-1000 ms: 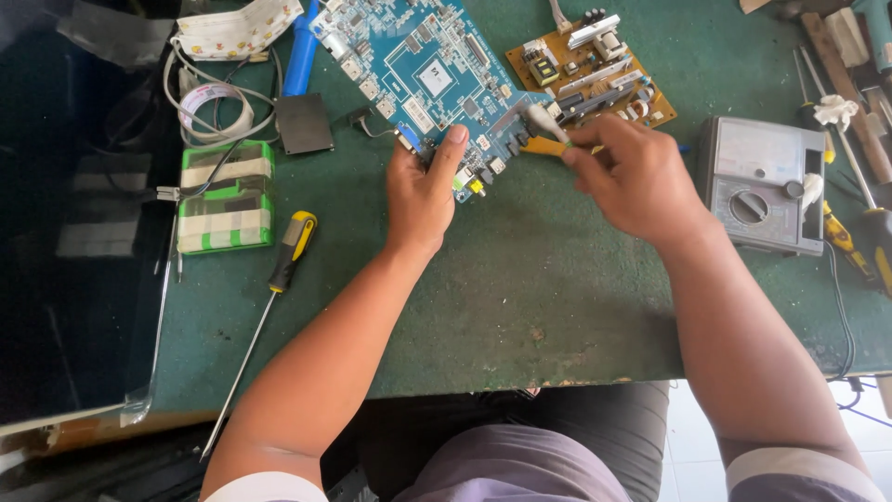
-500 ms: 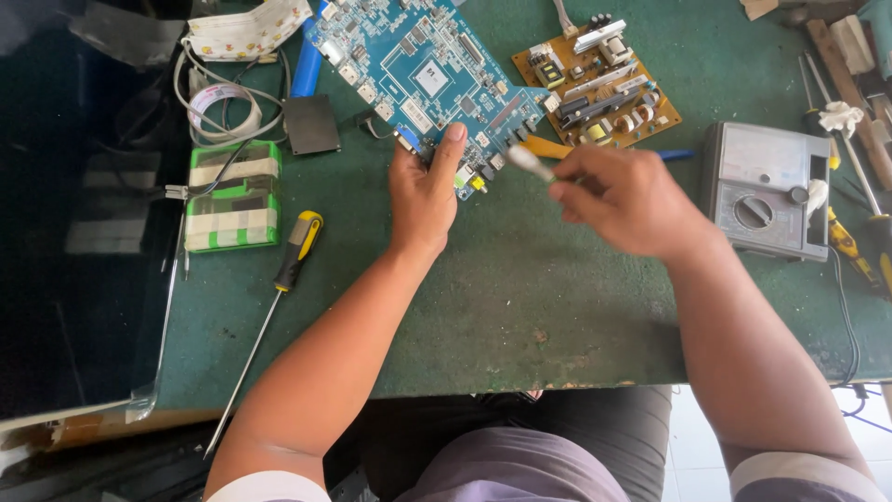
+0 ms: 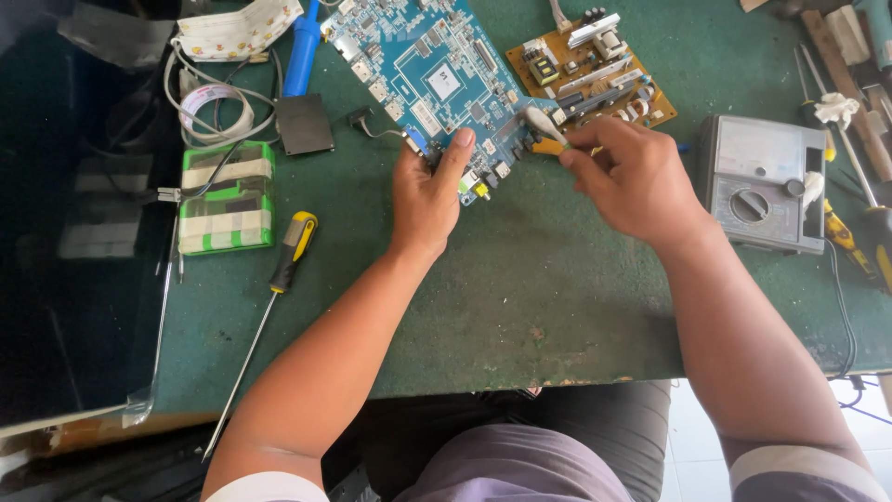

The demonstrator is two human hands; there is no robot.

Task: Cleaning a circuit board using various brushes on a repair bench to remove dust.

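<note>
Head view: worn green bench mat (image 3: 557,307), left hand (image 3: 427,191) pressing blue circuit board (image 3: 437,74) flat, right hand (image 3: 632,177) pinching orange-handled brush (image 3: 548,139); grey multimeter (image 3: 762,181) at 3 o'clock.

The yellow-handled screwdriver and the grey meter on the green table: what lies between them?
In the head view, between the yellow-handled screwdriver and the grey meter lie the person's left hand and right hand, over bare green table.

Blue circuit board (image 3: 437,74) runs off the top edge — right fingers (image 3: 595,149) hide the tool.
</note>
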